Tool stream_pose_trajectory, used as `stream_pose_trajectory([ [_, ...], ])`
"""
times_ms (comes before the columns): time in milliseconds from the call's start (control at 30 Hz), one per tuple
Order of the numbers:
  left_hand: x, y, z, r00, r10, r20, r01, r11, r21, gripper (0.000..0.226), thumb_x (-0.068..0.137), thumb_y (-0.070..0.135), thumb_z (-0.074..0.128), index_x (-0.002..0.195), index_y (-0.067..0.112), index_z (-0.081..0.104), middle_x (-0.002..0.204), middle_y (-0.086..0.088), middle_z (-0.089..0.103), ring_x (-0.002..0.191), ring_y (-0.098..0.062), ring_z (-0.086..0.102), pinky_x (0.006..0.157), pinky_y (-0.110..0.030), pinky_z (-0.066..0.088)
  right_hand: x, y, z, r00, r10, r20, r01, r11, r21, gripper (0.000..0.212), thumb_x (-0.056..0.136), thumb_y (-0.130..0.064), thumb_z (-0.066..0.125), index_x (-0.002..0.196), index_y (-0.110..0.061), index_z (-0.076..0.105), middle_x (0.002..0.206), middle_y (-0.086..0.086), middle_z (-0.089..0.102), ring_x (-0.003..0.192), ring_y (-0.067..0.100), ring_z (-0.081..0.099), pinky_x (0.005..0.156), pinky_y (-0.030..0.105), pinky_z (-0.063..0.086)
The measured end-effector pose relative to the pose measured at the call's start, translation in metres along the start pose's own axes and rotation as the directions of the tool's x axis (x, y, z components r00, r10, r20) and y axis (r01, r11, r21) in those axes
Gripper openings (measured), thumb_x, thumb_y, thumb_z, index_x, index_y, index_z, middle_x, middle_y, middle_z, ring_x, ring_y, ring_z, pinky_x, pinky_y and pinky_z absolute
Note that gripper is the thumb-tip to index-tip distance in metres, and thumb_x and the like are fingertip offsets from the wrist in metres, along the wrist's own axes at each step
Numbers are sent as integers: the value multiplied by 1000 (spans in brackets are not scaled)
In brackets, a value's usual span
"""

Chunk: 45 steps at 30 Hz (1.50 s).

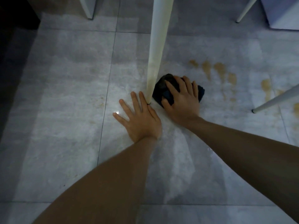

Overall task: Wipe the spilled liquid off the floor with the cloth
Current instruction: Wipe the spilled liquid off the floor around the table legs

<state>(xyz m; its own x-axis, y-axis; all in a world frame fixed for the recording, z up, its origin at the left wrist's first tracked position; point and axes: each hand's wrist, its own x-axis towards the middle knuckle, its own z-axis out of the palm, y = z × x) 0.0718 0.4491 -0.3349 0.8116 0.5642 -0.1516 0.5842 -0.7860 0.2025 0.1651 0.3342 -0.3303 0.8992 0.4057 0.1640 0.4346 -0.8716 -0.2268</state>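
white table leg planted between both hands, blocking leftward sweep, slanted leg at right edge, open floor left and near, stains far right unobstructed

No lettering, label, brand mark, number or sign can be read anywhere in this view: the grey floor tiles, the pale furniture leg at twelve o'clock and the dark cloth beside it all show plain, unmarked surfaces.
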Motion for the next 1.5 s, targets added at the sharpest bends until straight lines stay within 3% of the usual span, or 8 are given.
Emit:
stream_pose_trajectory([
  [300, 0, 0, 0, 1000, 12, -11, -13, 1000, -17, 60, 105, 42, 9, 161, 27, -4, 171, 4, -8, 153, -40, -17, 115, -72, -9, 56, 0, 12, 988, 156, -13, -156, 988, 6, 61, 98, -53, 45, 151, -24, 50, 160, 10, 42, 151, 40, 28, 126, 59, 10],
  [467, 2, -2, 1, 995, -3, -100, -7, 995, -100, 51, 103, 38, 26, 148, 15, 35, 165, -6, 25, 155, -39, 6, 119, -68, 1, 15, 15, 9, 995, 36, -98, -34, 999, 26, 58, 98, -56, 48, 147, -26, 56, 155, 8, 49, 146, 39, 36, 124, 57, 19],
  [600, -8, -2, 5, 932, 101, -348, -151, 981, -119, 18, 97, 22, 48, 104, 6, 55, 110, -15, 57, 111, -38, 53, 104, -54, 39, 26, 49, 1, 975, 201, -93, -206, 978, -40, 63, 97, -60, 40, 146, -25, 56, 156, 8, 47, 143, 40, 37, 120, 58, 24],
  [767, -12, -1, 10, 876, 187, -444, -247, 966, -80, 10, 97, 16, 51, 95, 8, 57, 93, -11, 54, 88, -30, 49, 84, -43, 43, 91, 9, 14, 972, 236, -12, -236, 972, 13, 60, 100, -53, 42, 153, -27, 46, 163, 9, 37, 151, 40, 24, 124, 56, 10],
  [967, -12, -3, 10, 847, 339, -409, -403, 912, -79, 11, 98, 16, 50, 101, 15, 61, 98, -5, 57, 90, -26, 51, 84, -37, 41, 45, -14, 21, 991, -115, -65, 121, 988, 93, 57, 94, -57, 52, 141, -26, 61, 154, 6, 52, 144, 35, 39, 121, 51, 19],
  [1167, -9, -2, 9, 895, 327, -303, -368, 926, -86, 24, 101, 23, 43, 119, 19, 59, 115, -1, 59, 108, -22, 52, 97, -37, 40, 115, -15, 24, 980, 192, -56, -189, 981, 54, 57, 99, -56, 45, 146, -25, 52, 161, 9, 41, 151, 39, 27, 124, 58, 16],
  [1400, -3, -4, 4, 911, 334, -244, -365, 926, -97, 33, 100, 25, 36, 125, 19, 57, 113, -3, 56, 110, -23, 49, 101, -37, 37, 103, -51, 32, 984, -146, -97, 159, 977, 144, 44, 94, -45, 69, 131, -21, 66, 138, 14, 62, 135, 42, 49, 117, 61, 31],
  [1500, -3, -3, 4, 917, 326, -231, -356, 929, -102, 35, 99, 24, 36, 126, 18, 57, 112, -4, 56, 108, -23, 50, 100, -38, 38, 87, -22, 34, 983, -149, -105, 161, 979, 121, 50, 97, -55, 55, 130, -20, 68, 141, 11, 62, 135, 42, 49, 113, 61, 33],
])
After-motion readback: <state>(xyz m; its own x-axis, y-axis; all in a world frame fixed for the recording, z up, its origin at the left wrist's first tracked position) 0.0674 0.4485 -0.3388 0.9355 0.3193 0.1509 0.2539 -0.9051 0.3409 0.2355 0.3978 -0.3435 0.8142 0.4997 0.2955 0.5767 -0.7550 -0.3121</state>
